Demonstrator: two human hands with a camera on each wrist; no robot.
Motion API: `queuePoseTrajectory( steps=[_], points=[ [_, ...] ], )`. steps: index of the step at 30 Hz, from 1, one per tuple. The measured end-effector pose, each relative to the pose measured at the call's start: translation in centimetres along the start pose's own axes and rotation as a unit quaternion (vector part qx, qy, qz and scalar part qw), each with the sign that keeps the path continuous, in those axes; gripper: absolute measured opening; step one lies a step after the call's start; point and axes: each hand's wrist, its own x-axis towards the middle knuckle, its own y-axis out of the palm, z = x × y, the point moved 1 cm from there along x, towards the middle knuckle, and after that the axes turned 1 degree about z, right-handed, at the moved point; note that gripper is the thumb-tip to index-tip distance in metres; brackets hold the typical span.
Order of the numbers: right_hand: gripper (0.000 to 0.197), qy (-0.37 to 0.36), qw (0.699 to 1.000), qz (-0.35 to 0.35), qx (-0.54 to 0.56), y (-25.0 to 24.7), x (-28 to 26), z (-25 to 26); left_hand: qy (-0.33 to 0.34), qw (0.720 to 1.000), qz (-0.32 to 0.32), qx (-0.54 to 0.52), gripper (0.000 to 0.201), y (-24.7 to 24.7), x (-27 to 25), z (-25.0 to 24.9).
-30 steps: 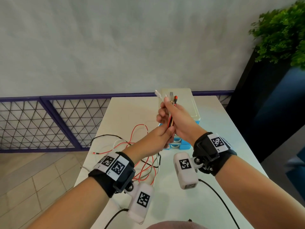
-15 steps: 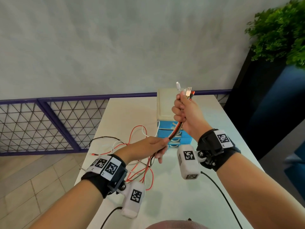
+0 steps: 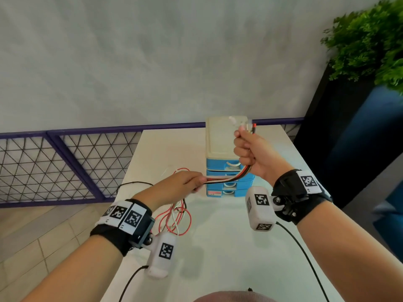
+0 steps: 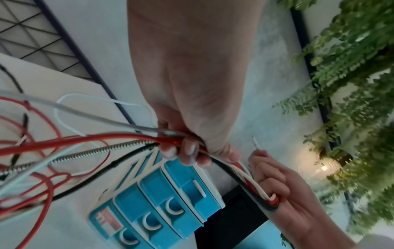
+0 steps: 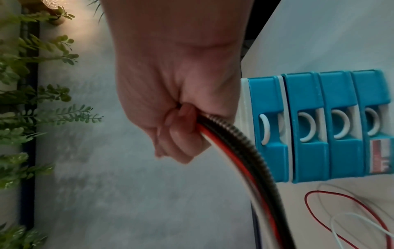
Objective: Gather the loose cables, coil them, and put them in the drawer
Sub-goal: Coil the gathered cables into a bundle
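A bundle of red, white, black and metal-braided cables [image 3: 226, 178] [image 4: 119, 141] [image 5: 245, 160] stretches between my two hands above the white table [image 3: 218, 247]. My right hand [image 3: 250, 149] [image 5: 177, 128] grips the plug ends in a fist, raised in front of the drawer unit. Lower and to the left, my left hand [image 3: 192, 184] [image 4: 187, 151] holds the bundle between curled fingers and thumb. The rest of the cables hang below it as tangled loops [image 3: 176, 219] on the table. The blue drawer unit [image 3: 226, 171] [image 4: 157, 202] [image 5: 319, 126] stands with all its drawers closed.
A purple mesh railing [image 3: 65, 160] runs behind the table and down its left side. To the right a dark planter with a green plant [image 3: 370, 40] stands close by. Black camera leads [image 3: 305, 258] trail from both wrists across the near table.
My hands have drawn apart: the right one went up and right with the plug ends, the left slid down and left along the bundle, which now spans between them.
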Motion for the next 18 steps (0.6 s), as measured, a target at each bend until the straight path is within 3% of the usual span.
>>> queuePoseTrajectory(
  steps=[7,13,18],
  points=[
    [0.019,0.178,0.962,0.162,-0.131,0.8,-1.7,-2.2,0.016,0.98,0.04,0.195,0.029,-1.0,0.7,-0.7],
    [0.028,0.129,0.981,0.103,-0.106,1.5,-1.9,-4.3,0.015,0.975,0.035,0.219,0.021,-1.6,0.7,-2.1],
    [0.027,0.14,0.979,0.087,-0.12,2.1,-2.3,-5.9,0.008,0.98,0.056,0.192,0.016,-1.7,1.1,-2.8]
  ],
)
